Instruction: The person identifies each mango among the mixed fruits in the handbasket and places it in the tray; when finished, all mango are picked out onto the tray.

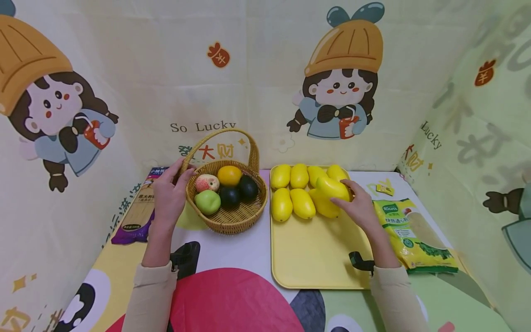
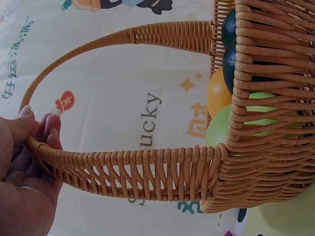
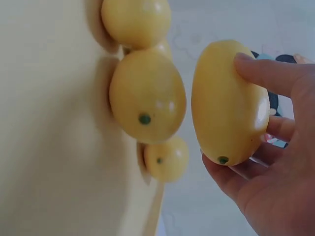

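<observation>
My left hand grips the handle of a wicker basket. In the left wrist view the thumb and fingers curl round the woven handle. In the basket lie an orange, a green fruit, a reddish speckled fruit and two dark, rounded fruits. With thumb and fingers my right hand holds a yellow mango just above the others. Several more mangoes sit in rows at the far end of a yellow tray.
Left of the basket lies a purple pasta pack, partly behind my left hand. A yellow-green Knorr bag is to the tray's right, with a small yellow packet beyond it. Patterned cloth walls enclose the table.
</observation>
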A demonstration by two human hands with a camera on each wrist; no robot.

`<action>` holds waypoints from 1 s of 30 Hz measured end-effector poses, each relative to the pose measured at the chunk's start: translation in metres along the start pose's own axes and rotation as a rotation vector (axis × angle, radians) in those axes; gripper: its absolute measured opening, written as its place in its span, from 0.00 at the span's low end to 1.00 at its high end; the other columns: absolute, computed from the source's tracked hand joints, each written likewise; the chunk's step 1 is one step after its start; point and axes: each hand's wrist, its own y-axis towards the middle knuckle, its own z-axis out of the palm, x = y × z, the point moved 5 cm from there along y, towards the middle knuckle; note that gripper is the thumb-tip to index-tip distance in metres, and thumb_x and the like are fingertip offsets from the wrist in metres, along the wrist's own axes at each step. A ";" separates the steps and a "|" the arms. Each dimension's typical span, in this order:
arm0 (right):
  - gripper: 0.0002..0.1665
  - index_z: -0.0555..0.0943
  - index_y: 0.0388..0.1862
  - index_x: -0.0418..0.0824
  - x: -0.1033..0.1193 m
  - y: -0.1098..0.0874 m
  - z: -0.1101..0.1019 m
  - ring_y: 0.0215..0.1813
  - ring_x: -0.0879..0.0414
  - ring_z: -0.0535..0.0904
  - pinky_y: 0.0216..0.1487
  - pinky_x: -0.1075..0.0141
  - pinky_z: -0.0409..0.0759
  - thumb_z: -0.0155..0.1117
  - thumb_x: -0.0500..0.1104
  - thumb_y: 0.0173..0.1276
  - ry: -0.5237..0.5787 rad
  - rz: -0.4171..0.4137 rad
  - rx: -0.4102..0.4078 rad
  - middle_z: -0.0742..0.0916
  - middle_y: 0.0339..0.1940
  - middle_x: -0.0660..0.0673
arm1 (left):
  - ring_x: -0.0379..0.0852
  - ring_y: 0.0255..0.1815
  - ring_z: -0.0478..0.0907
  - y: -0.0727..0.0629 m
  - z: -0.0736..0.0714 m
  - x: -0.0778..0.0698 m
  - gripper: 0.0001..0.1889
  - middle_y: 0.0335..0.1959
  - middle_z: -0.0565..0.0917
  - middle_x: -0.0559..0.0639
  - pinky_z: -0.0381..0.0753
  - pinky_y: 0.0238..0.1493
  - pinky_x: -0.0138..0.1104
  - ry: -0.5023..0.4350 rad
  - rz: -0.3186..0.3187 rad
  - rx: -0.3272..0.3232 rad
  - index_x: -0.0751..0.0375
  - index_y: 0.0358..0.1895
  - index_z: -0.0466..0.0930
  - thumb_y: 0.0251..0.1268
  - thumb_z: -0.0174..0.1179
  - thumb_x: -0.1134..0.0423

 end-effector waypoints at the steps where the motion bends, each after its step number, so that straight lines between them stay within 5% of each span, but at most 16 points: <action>1: 0.44 0.66 0.73 0.39 -0.003 0.000 -0.002 0.67 0.38 0.70 0.69 0.41 0.71 0.70 0.57 0.65 -0.005 0.006 -0.009 0.73 0.71 0.33 | 0.28 0.47 0.80 0.000 0.000 0.000 0.22 0.53 0.86 0.56 0.79 0.50 0.16 -0.001 0.000 0.001 0.50 0.68 0.75 0.73 0.56 0.56; 16: 0.42 0.66 0.70 0.30 -0.039 -0.003 -0.020 0.60 0.37 0.72 0.62 0.45 0.72 0.67 0.54 0.68 -0.073 0.114 -0.072 0.76 0.66 0.28 | 0.27 0.46 0.81 0.001 0.001 -0.002 0.21 0.52 0.86 0.57 0.79 0.49 0.16 0.011 0.017 -0.001 0.50 0.67 0.75 0.73 0.57 0.57; 30: 0.47 0.61 0.75 0.32 -0.054 -0.004 -0.009 0.67 0.33 0.68 0.69 0.37 0.67 0.63 0.59 0.69 -0.163 0.193 0.116 0.69 0.72 0.26 | 0.29 0.46 0.80 0.001 0.000 0.001 0.21 0.52 0.86 0.56 0.79 0.48 0.16 0.015 0.007 -0.005 0.48 0.67 0.76 0.73 0.57 0.56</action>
